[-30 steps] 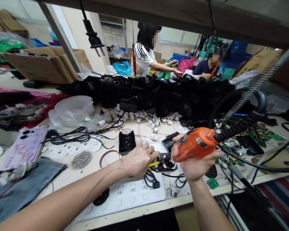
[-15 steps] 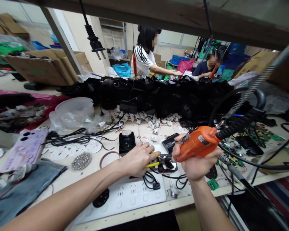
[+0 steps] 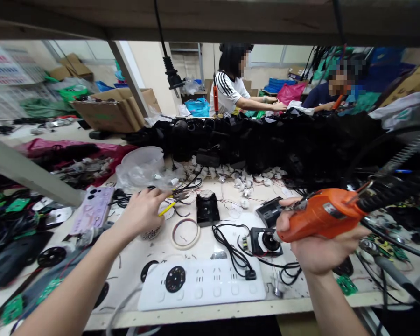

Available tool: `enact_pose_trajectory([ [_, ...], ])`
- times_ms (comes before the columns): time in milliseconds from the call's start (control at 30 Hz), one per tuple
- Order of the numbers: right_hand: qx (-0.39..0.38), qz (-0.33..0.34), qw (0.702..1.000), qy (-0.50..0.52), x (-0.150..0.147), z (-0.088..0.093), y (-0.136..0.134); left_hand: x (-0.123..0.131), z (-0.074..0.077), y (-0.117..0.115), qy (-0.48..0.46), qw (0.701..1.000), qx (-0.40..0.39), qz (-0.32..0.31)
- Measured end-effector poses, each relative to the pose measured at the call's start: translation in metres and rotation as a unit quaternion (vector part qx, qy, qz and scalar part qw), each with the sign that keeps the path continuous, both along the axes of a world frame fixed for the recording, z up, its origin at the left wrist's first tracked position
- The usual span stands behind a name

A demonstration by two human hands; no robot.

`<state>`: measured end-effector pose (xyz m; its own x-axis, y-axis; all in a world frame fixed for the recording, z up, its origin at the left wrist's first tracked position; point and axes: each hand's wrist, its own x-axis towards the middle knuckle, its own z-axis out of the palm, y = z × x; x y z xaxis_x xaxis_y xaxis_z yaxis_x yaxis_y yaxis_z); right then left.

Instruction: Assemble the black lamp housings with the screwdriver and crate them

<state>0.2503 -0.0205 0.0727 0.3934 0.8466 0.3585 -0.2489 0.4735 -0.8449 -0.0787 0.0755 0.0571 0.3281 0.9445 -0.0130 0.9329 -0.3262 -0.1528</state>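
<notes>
My left hand (image 3: 142,212) is closed around yellow-handled pliers (image 3: 168,206), whose dark jaws point right over the bench. Below that hand lies a heap of small screws (image 3: 151,232), partly hidden by it. My right hand (image 3: 317,249) grips an orange electric screwdriver (image 3: 324,212), its nose aimed left. By the nose sits a black housing (image 3: 255,233) with a white ring and a dark round part, wires trailing from it; I cannot tell whether they touch. Behind it is another black casing (image 3: 269,211). An open black casing (image 3: 207,208) stands between my hands.
A white power strip (image 3: 203,301) lies at the front edge, a black disc (image 3: 175,279) on it. Near it rests a tape roll (image 3: 174,241). Black parts (image 3: 231,140) are piled at the back; a plug (image 3: 173,77) hangs overhead. Two people work beyond.
My left hand has moved left with the pliers, away from the black housing, which now shows more fully. My right hand still holds the screwdriver. The camera view has shifted left.
</notes>
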Motion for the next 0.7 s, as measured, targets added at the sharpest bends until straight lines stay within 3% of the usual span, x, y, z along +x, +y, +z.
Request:
enact_pose_trajectory([
  [100, 0.001, 0.005, 1.000, 0.008, 0.000, -0.001, 0.001, -0.012, -0.013, -0.002, 0.020, 1.000, -0.006, 0.022],
  [267, -0.018, 0.012, 1.000, 0.007, -0.001, 0.000, 0.002, 0.002, -0.034, 0.001, -0.056, 0.997, -0.046, 0.022],
  [333, -0.025, 0.005, 1.000, 0.010, -0.002, 0.001, 0.002, 0.013, -0.034, 0.004, -0.071, 0.996, -0.049, 0.028],
  [433, -0.021, 0.007, 1.000, 0.008, -0.004, 0.002, 0.003, 0.044, -0.022, 0.003, -0.089, 0.996, -0.004, 0.020],
  [500, -0.013, 0.008, 1.000, -0.007, -0.005, 0.002, 0.003, 0.079, -0.011, -0.007, -0.156, 0.986, 0.001, -0.050],
  [567, -0.012, 0.005, 1.000, -0.009, -0.006, 0.001, 0.002, 0.121, -0.005, -0.023, -0.242, 0.955, -0.065, -0.157],
  [633, -0.011, 0.004, 1.000, 0.003, -0.006, 0.000, 0.002, 0.160, -0.007, -0.039, -0.247, 0.929, -0.133, -0.243],
  [700, -0.004, 0.005, 1.000, 0.011, -0.006, -0.001, 0.001, 0.189, -0.015, -0.048, -0.247, 0.915, -0.153, -0.280],
])
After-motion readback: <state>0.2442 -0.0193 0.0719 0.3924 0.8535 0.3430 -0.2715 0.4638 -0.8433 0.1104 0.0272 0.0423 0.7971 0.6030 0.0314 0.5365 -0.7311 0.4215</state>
